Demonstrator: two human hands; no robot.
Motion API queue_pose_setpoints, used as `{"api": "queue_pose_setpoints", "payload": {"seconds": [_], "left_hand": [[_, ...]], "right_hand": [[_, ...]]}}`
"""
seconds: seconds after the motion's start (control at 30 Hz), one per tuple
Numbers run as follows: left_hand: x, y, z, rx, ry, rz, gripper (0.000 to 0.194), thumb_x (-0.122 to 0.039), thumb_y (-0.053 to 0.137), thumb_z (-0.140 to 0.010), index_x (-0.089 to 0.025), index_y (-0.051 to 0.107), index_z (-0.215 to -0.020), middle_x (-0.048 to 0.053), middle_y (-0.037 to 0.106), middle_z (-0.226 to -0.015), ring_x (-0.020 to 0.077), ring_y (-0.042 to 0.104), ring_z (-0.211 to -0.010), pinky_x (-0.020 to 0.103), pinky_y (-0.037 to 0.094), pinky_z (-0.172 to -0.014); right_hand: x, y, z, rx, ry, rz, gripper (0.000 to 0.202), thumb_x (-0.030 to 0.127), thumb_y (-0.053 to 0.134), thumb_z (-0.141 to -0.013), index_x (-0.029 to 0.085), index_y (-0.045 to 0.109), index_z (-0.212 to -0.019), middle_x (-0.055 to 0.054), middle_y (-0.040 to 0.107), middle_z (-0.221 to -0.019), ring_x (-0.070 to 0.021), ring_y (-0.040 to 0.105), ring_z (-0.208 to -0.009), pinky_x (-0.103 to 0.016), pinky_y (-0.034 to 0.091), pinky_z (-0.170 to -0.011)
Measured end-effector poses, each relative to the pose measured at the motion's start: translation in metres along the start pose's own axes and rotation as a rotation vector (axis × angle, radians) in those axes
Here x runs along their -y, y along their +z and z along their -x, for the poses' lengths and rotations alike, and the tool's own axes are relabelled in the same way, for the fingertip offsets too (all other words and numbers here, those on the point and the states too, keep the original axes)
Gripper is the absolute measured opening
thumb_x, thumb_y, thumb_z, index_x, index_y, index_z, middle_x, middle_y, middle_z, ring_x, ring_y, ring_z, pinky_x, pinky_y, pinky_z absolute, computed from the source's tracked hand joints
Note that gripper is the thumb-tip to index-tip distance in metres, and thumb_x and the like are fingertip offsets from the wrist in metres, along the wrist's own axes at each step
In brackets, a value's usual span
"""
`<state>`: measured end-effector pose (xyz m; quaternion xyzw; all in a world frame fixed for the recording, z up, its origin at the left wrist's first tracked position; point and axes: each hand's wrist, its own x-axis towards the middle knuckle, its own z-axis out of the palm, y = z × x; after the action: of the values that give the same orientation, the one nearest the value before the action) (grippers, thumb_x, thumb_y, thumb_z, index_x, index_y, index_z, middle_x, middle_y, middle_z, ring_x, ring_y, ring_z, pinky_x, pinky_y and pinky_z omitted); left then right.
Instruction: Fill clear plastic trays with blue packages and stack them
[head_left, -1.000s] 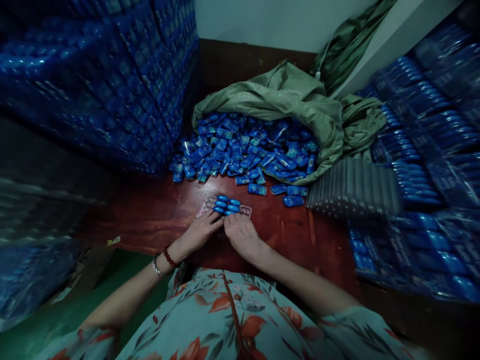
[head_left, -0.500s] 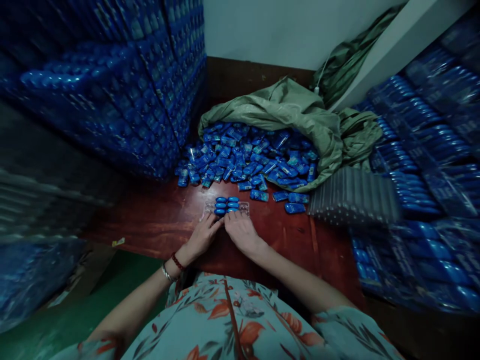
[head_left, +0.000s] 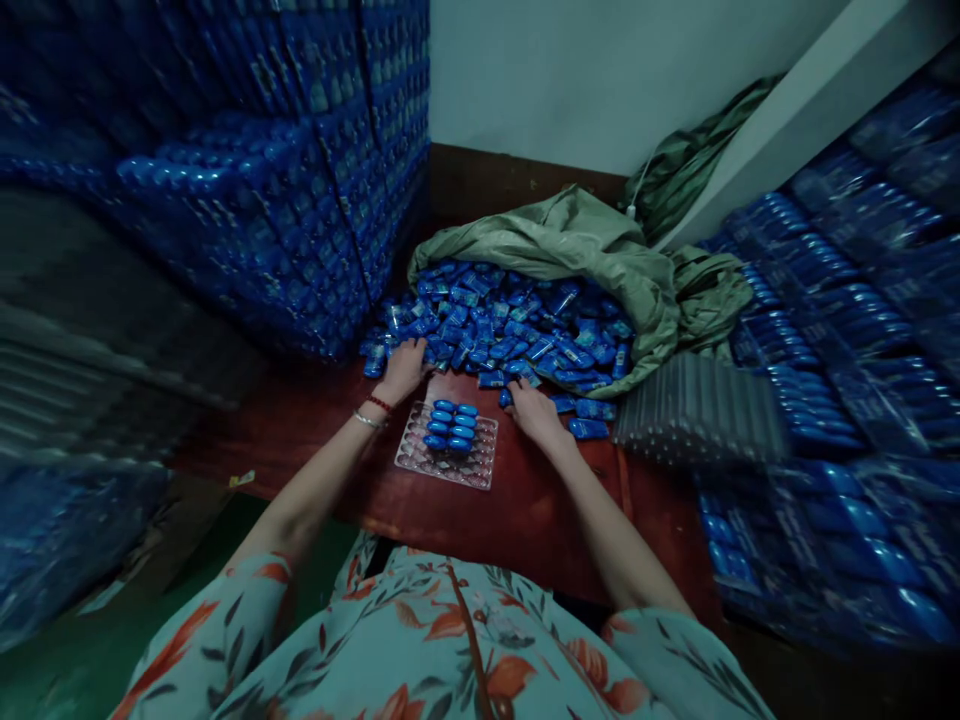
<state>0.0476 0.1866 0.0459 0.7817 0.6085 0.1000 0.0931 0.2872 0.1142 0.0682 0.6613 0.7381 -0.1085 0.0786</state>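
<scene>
A clear plastic tray with rows of hollows lies on the red-brown table, and several glossy blue packs sit in two columns on it. Beyond it, a heap of small blue packs spills from a green sack. My left hand is at the heap's near left edge, fingers bent over the packs; what it holds, if anything, is hidden. My right hand touches the near edge of the heap right of the tray, its fingers curled at a blue pack, and its grip is unclear.
Tall stacks of blue packs rise at the left, above grey stacked trays. On the right, a pile of clear trays stands beside more blue stacks. The table ends near my body.
Both hands have left the tray and moved forward and apart to the heap. More of the tray shows, with more blue packs visible on it. The camera view has shifted slightly.
</scene>
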Motion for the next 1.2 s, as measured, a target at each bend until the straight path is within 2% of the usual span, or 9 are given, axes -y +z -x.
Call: {"api": "queue_pose_setpoints", "payload": {"seconds": [0.1, 0.23, 0.33, 0.47, 0.57, 0.7, 0.83, 1.03, 1.2], "left_hand": [[-0.001, 0.000, 0.000, 0.069, 0.021, -0.008, 0.034, -0.018, 0.056, -0.082, -0.013, 0.051, -0.115, 0.016, 0.059, -0.106, 0.0266, 0.061, -0.093, 0.034, 0.047, -0.077], [0.016, -0.004, 0.037, 0.108, 0.014, 0.038, 0.029, -0.020, 0.053, -0.084, -0.014, 0.052, -0.113, 0.014, 0.062, -0.101, 0.0254, 0.063, -0.088, 0.033, 0.048, -0.074], [0.032, -0.009, 0.082, -0.025, -0.001, 0.317, 0.027, -0.023, 0.051, -0.085, -0.017, 0.050, -0.111, 0.007, 0.064, -0.095, 0.0193, 0.063, -0.084, 0.029, 0.048, -0.074], [0.033, -0.005, 0.144, -0.247, -0.063, 0.666, 0.023, -0.030, 0.054, -0.084, -0.019, 0.051, -0.104, 0.003, 0.063, -0.094, 0.0149, 0.062, -0.085, 0.026, 0.050, -0.075], [0.016, 0.009, 0.176, -0.327, -0.044, 0.719, 0.020, -0.028, 0.056, -0.084, -0.019, 0.054, -0.101, 0.003, 0.063, -0.092, 0.0147, 0.063, -0.083, 0.026, 0.052, -0.074], [-0.004, 0.029, 0.185, -0.313, 0.162, 0.669, 0.018, -0.020, 0.046, -0.089, -0.019, 0.055, -0.104, 0.007, 0.065, -0.095, 0.0159, 0.063, -0.088, 0.029, 0.052, -0.078], [-0.007, 0.033, 0.176, -0.229, 0.385, 0.547, 0.027, -0.016, 0.035, -0.093, -0.018, 0.054, -0.113, 0.010, 0.063, -0.105, 0.0153, 0.061, -0.093, 0.028, 0.051, -0.077], [-0.012, 0.012, 0.160, 0.033, 0.544, 0.331, 0.028, -0.023, 0.033, -0.096, -0.020, 0.060, -0.103, 0.006, 0.062, -0.096, 0.0153, 0.056, -0.086, 0.028, 0.047, -0.077], [-0.009, 0.015, 0.164, -0.050, 0.569, 0.215, 0.031, -0.020, 0.032, -0.095, -0.020, 0.058, -0.113, 0.010, 0.059, -0.104, 0.0181, 0.053, -0.088, 0.031, 0.047, -0.076]], "right_hand": [[-0.005, 0.007, 0.002, 0.032, -0.053, -0.029, 0.039, 0.029, 0.055, -0.085, 0.016, 0.046, -0.121, -0.014, 0.057, -0.114, -0.0242, 0.059, -0.095, -0.031, 0.043, -0.075], [-0.025, 0.023, 0.033, -0.091, -0.082, -0.249, 0.030, 0.032, 0.056, -0.083, 0.016, 0.052, -0.107, -0.012, 0.061, -0.103, -0.0234, 0.059, -0.092, -0.031, 0.043, -0.076], [-0.029, 0.033, 0.066, -0.218, -0.032, -0.647, 0.026, 0.039, 0.055, -0.083, 0.018, 0.055, -0.097, -0.005, 0.063, -0.081, -0.0179, 0.061, -0.069, -0.028, 0.046, -0.064], [0.002, 0.044, 0.100, -0.173, -0.046, -1.087, 0.032, 0.038, 0.042, -0.090, 0.020, 0.051, -0.115, 0.002, 0.062, -0.065, -0.0138, 0.059, -0.053, -0.026, 0.049, -0.057], [0.034, 0.058, 0.107, -0.272, -0.195, -0.972, 0.029, 0.026, 0.040, -0.091, 0.022, 0.051, -0.118, -0.004, 0.066, -0.091, -0.0157, 0.064, -0.078, -0.030, 0.052, -0.075], [0.051, 0.072, 0.103, -0.390, -0.374, -0.647, 0.033, 0.013, 0.037, -0.090, 0.018, 0.053, -0.119, -0.011, 0.062, -0.107, -0.0199, 0.058, -0.102, -0.035, 0.049, -0.089], [0.050, 0.057, 0.102, -0.257, -0.434, -0.302, 0.040, 0.003, 0.034, -0.087, 0.015, 0.053, -0.120, -0.012, 0.060, -0.102, -0.0204, 0.057, -0.097, -0.034, 0.050, -0.086], [0.066, 0.015, 0.092, -0.059, -0.555, -0.027, 0.030, 0.007, 0.039, -0.089, 0.016, 0.055, -0.113, -0.010, 0.059, -0.095, -0.0197, 0.056, -0.088, -0.031, 0.048, -0.076], [0.082, 0.003, 0.083, -0.007, -0.594, 0.052, 0.026, 0.009, 0.041, -0.090, 0.016, 0.055, -0.111, -0.009, 0.060, -0.094, -0.0186, 0.058, -0.084, -0.029, 0.046, -0.069]]}}
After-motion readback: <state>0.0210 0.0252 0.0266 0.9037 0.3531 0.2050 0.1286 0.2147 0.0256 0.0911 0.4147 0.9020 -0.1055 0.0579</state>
